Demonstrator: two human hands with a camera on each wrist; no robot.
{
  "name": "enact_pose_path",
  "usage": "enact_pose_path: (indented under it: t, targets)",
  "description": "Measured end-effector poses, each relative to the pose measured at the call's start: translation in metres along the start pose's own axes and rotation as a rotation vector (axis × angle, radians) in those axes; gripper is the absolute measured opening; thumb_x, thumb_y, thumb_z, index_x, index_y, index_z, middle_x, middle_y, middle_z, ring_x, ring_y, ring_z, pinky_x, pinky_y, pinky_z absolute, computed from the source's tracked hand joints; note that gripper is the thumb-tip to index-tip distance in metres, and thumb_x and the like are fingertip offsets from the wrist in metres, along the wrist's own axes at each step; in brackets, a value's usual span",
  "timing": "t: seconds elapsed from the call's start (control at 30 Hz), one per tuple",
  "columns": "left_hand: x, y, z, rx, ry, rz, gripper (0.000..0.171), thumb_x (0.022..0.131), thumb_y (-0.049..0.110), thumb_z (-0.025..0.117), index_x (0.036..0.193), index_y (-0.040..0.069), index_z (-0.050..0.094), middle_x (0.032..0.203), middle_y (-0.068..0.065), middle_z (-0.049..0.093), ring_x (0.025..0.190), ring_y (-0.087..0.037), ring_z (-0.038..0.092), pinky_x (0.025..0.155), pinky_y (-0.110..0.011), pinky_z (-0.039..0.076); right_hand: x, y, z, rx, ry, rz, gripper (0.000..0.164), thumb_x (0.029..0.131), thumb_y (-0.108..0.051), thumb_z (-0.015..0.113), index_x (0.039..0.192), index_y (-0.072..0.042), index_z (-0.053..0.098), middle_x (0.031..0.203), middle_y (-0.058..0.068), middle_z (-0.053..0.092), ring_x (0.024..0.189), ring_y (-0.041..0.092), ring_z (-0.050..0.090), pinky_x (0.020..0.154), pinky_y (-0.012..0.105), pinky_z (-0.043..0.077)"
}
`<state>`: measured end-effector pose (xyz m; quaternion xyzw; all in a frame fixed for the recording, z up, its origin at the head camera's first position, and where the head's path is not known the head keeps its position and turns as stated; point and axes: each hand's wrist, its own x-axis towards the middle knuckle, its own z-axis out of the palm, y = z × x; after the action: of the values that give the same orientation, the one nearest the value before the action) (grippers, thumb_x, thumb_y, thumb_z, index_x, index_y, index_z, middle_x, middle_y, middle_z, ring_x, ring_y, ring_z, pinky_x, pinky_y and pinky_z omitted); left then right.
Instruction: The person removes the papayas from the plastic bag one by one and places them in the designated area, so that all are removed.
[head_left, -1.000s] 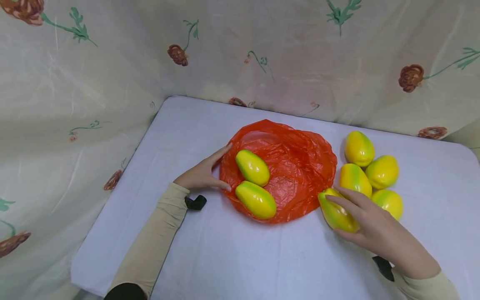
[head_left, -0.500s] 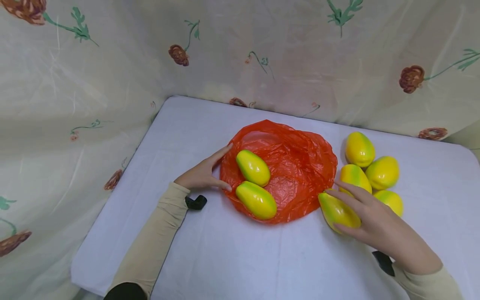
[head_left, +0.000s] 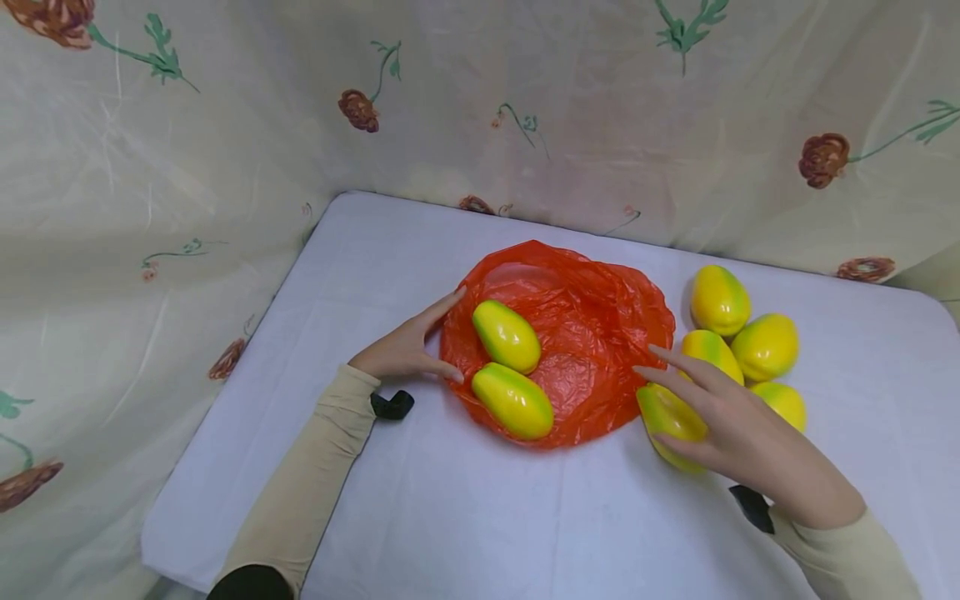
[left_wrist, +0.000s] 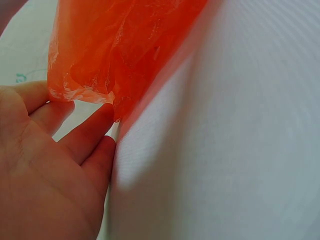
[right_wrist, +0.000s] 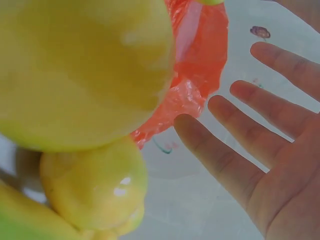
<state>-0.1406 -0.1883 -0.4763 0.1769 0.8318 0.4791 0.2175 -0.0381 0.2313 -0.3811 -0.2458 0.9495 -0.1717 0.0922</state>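
Note:
A red plastic bag (head_left: 588, 333) lies on the table with its mouth spread wide. Inside its left part lie two glossy yellow-green mangoes, an upper mango (head_left: 507, 336) and a lower mango (head_left: 513, 402). My left hand (head_left: 405, 346) touches the bag's left edge with spread fingers, and the left wrist view shows the fingertips against the thin red film (left_wrist: 115, 50). Over a mango (head_left: 666, 417) at the bag's right edge hovers my right hand (head_left: 738, 429). Its fingers are extended and apart from the fruit, and a large mango (right_wrist: 80, 70) fills much of the right wrist view.
Several more mangoes stand clustered right of the bag, among them a back mango (head_left: 720, 300) and a right mango (head_left: 765, 346). A white cloth covers the table (head_left: 465, 517). Behind it hangs a flower-patterned curtain (head_left: 450, 150).
My right hand has let go of the mango at the bag's right edge, its fingers spreading and lifting up and left above it. The left hand and the bag look unmoved.

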Motion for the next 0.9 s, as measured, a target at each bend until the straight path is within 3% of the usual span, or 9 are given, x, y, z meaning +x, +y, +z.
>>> enact_pose_path:
  t: [0.3,0.5,0.9]
  targets:
    - [0.001,0.001,0.000,-0.007,0.002,0.003,0.119,0.073,0.049,0.092,0.164,0.046,0.015,0.174,0.013,0.015,0.162,-0.019,0.014,0.127,-0.053,0.033,0.016,-0.007,-0.005,0.018,-0.034,-0.014,0.080,0.084,-0.027,0.087,0.153,-0.037,0.048,0.163,0.006,0.041,0.142,0.032,0.046,0.096,0.056,0.061]
    - [0.000,0.002,0.000,-0.008,0.001,-0.001,0.119,0.073,0.047,0.092,0.164,0.046,0.015,0.174,0.015,0.015,0.162,-0.018,0.014,0.127,-0.052,0.033,0.028,-0.013,-0.009,-0.004,-0.019,-0.082,0.081,0.083,-0.023,0.088,0.154,-0.032,0.048,0.163,0.006,0.042,0.141,0.032,0.048,0.100,0.057,0.058]
    - [-0.001,0.002,-0.001,-0.007,-0.002,-0.008,0.118,0.073,0.050,0.092,0.163,0.047,0.016,0.174,0.014,0.016,0.162,-0.018,0.016,0.126,-0.052,0.034,0.050,-0.023,-0.013,0.018,-0.042,-0.119,0.076,0.086,-0.027,0.086,0.153,-0.027,0.050,0.164,0.006,0.039,0.145,0.031,0.043,0.098,0.051,0.061]
